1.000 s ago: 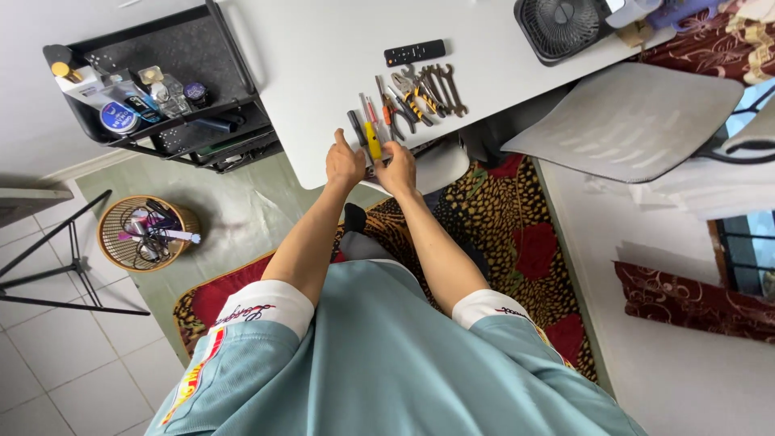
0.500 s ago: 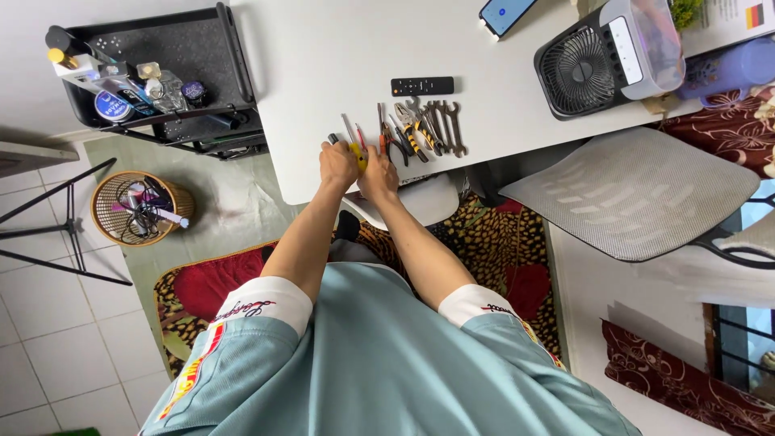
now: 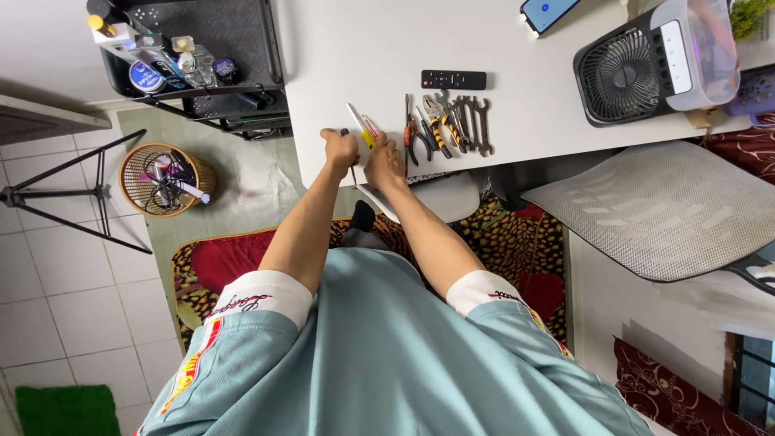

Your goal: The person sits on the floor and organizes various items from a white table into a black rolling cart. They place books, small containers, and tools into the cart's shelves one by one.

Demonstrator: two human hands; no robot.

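Screwdrivers (image 3: 361,123) lie at the near edge of the white table (image 3: 363,48), right by our hands. On the left, our left hand (image 3: 340,148) is fisted around a thin tool's handle. Our right hand (image 3: 384,159) is curled beside it, what it holds we cannot tell. Further right, pliers (image 3: 434,125), then wrenches (image 3: 475,123), side by side.

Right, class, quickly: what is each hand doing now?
Left hand: closed on a thin dark-tipped tool.
Right hand: on the yellow-handled tool; grip unclear.
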